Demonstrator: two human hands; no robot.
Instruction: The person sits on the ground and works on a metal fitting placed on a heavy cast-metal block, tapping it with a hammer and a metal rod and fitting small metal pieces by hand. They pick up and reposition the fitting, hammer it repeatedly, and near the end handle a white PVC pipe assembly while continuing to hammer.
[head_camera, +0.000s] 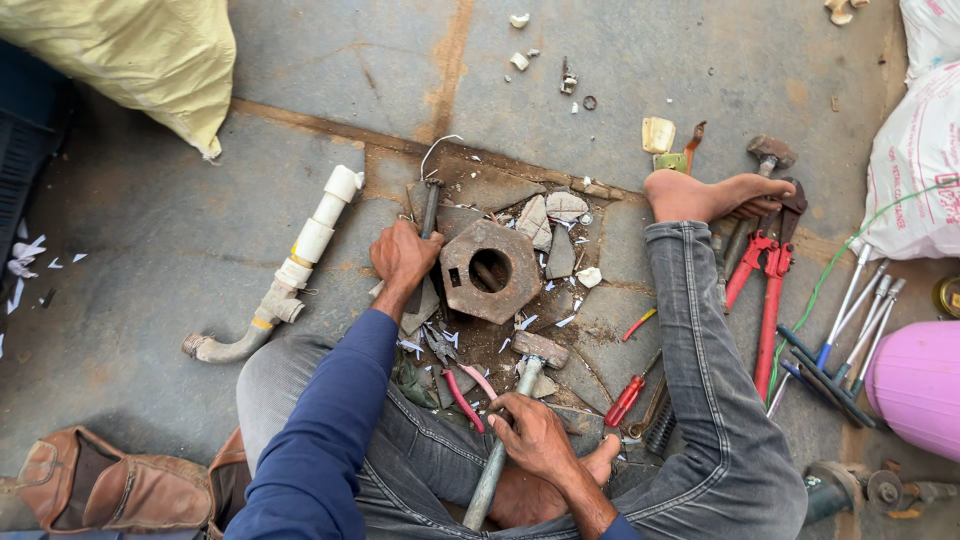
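The left hand (403, 257) is gripping a chisel (429, 215), seemingly, beside the hex block (490, 270) on the floor (180, 250); the right hand (535, 440) is clasping the hammer (510, 420), lowered. A strike needs lifting first.

white sack (915, 170): right edge on floor, bulging, red and green print | yellow sack (140, 60): top-left corner, plain, slumped | second white sack (930, 30): top-right corner, mostly cut off
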